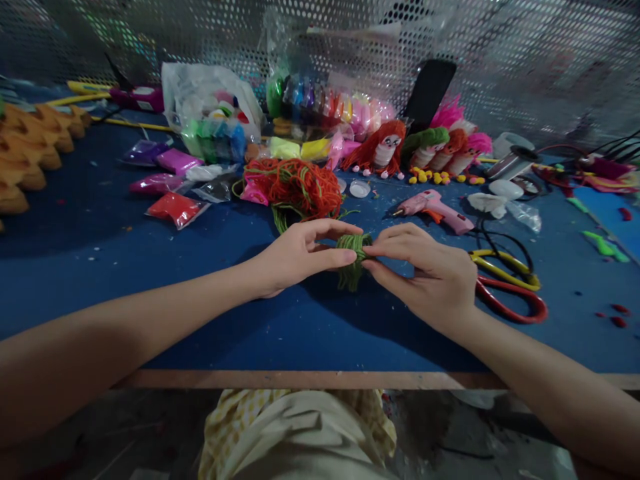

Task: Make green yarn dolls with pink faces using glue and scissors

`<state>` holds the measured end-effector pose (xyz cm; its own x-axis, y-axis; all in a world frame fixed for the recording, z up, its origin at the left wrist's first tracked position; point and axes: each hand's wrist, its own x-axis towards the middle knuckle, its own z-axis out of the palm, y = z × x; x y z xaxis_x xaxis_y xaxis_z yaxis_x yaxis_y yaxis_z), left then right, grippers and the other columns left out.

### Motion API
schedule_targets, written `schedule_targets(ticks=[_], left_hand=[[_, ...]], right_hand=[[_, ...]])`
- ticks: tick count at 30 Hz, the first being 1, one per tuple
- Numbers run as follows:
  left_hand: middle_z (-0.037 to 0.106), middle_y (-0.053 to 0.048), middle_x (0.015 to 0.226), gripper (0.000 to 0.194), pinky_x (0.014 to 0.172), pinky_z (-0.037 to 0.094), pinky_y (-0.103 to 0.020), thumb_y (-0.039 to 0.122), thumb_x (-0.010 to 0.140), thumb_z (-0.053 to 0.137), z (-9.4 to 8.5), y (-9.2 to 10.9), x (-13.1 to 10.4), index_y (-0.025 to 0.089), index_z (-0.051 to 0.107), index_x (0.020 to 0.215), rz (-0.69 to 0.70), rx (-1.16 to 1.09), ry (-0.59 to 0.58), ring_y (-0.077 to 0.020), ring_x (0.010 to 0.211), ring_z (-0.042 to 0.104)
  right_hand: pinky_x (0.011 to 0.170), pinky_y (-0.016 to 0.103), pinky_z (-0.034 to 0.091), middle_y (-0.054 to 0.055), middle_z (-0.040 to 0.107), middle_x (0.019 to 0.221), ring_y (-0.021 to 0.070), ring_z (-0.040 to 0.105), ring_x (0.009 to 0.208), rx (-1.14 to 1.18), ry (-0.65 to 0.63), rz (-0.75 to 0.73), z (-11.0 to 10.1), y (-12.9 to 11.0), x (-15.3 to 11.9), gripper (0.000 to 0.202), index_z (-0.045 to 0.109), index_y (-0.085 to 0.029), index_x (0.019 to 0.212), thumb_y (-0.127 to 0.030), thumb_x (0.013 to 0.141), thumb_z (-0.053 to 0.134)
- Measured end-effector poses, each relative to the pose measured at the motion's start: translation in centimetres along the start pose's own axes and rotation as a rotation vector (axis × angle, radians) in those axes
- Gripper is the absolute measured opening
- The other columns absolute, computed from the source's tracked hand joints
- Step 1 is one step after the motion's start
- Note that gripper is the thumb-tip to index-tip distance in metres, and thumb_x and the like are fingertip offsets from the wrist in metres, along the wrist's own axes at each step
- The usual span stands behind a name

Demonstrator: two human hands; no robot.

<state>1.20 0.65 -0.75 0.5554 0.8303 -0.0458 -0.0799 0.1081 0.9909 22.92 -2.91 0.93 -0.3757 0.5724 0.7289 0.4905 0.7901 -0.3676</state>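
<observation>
A small ring-shaped bundle of green yarn [350, 270] is held between both hands above the blue table, its loose strands hanging down. My left hand [313, 253] grips the bundle's left side between thumb and fingers. From the right, my right hand [430, 273] pinches the bundle's right edge with thumb and index finger. Just behind lies a tangled heap of orange-red and green yarn [300, 189]. A pink glue gun [435, 208] rests behind my right hand, and scissors with yellow and red handles [515, 310] lie to its right, partly hidden by it.
Yarn-haired dolls [385, 150] stand at the back near a dark phone [430, 93]. Clay packets [177, 208] and a plastic bag [210, 100] are at the back left, with an orange egg-tray-like piece [30, 150] at far left. The table's front edge [300, 380] runs below my arms.
</observation>
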Motion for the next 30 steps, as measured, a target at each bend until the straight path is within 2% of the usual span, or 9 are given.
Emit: schedule_targets(ticks=[4, 8, 10, 14, 20, 25, 28, 30], left_hand=[[0.076, -0.006, 0.113, 0.05, 0.089, 0.056, -0.028, 0.037, 0.075, 0.091, 0.06, 0.0, 0.08, 0.018, 0.076, 0.118, -0.032, -0.009, -0.001, -0.0152, 0.096, 0.07], [0.077, -0.005, 0.115, 0.052, 0.092, 0.055, -0.029, 0.03, 0.071, 0.094, 0.09, 0.04, 0.06, 0.018, 0.077, 0.118, -0.022, -0.048, -0.012, -0.0158, 0.099, 0.07], [0.077, -0.007, 0.117, 0.053, 0.094, 0.056, -0.031, 0.029, 0.07, 0.095, 0.07, 0.1, 0.05, 0.018, 0.076, 0.119, -0.019, -0.055, -0.017, -0.0177, 0.102, 0.071], [0.076, -0.008, 0.122, 0.057, 0.096, 0.056, -0.033, 0.032, 0.07, 0.095, 0.07, 0.31, 0.02, 0.018, 0.076, 0.122, -0.026, -0.042, -0.019, -0.0191, 0.104, 0.071], [0.074, -0.009, 0.124, 0.058, 0.097, 0.055, -0.035, 0.039, 0.074, 0.091, 0.23, 0.65, -0.22, 0.016, 0.074, 0.124, -0.025, 0.054, -0.009, -0.0195, 0.103, 0.07], [0.072, -0.009, 0.123, 0.06, 0.096, 0.054, -0.035, 0.045, 0.072, 0.091, 0.07, 0.7, -0.24, 0.017, 0.075, 0.123, -0.001, 0.037, -0.027, -0.0223, 0.109, 0.068], [0.073, -0.008, 0.119, 0.057, 0.095, 0.054, -0.034, 0.042, 0.072, 0.092, 0.06, 0.66, -0.08, 0.017, 0.076, 0.121, 0.01, 0.039, -0.031, -0.0214, 0.107, 0.068], [0.073, -0.007, 0.115, 0.055, 0.093, 0.054, -0.033, 0.038, 0.071, 0.092, 0.11, 0.6, -0.01, 0.016, 0.076, 0.119, 0.002, 0.049, -0.028, -0.0192, 0.102, 0.068]], right_hand=[[0.075, 0.033, 0.064, 0.002, 0.079, 0.085, 0.018, 0.075, 0.083, -0.029, -0.006, -0.01, 0.06, -0.03, -0.25, 0.016, 0.077, -0.026, 0.098, -0.013, 0.088, 0.077], [0.077, 0.032, 0.064, 0.003, 0.079, 0.094, 0.018, 0.076, 0.086, 0.088, -0.012, 0.124, 0.09, -0.02, -0.53, 0.015, 0.075, -0.026, 0.102, -0.019, 0.089, 0.077], [0.077, 0.031, 0.063, 0.003, 0.08, 0.095, 0.0176, 0.076, 0.085, 0.139, -0.024, 0.144, 0.04, -0.04, -0.5, 0.015, 0.076, -0.025, 0.103, -0.019, 0.089, 0.077], [0.076, 0.028, 0.062, 0.002, 0.08, 0.089, 0.0154, 0.076, 0.083, 0.121, -0.047, 0.086, -0.17, -0.13, -0.16, 0.018, 0.079, -0.025, 0.101, -0.012, 0.09, 0.074], [0.077, 0.03, 0.063, 0.0, 0.081, 0.086, 0.0161, 0.076, 0.084, 0.097, -0.049, -0.017, -0.12, 0.01, -0.07, 0.024, 0.08, -0.027, 0.103, -0.009, 0.09, 0.072], [0.077, 0.031, 0.064, 0.0, 0.08, 0.084, 0.0164, 0.076, 0.083, 0.059, -0.047, -0.04, -0.09, -0.11, -0.09, 0.023, 0.079, -0.028, 0.101, -0.009, 0.09, 0.072], [0.078, 0.031, 0.064, -0.001, 0.08, 0.082, 0.0159, 0.076, 0.083, 0.061, -0.054, -0.048, -0.11, -0.3, -0.07, 0.02, 0.078, -0.027, 0.098, -0.01, 0.091, 0.072], [0.077, 0.029, 0.064, 0.0, 0.08, 0.085, 0.0152, 0.076, 0.083, 0.056, -0.052, -0.003, -0.12, -0.38, -0.1, 0.018, 0.078, -0.027, 0.099, -0.012, 0.091, 0.073]])
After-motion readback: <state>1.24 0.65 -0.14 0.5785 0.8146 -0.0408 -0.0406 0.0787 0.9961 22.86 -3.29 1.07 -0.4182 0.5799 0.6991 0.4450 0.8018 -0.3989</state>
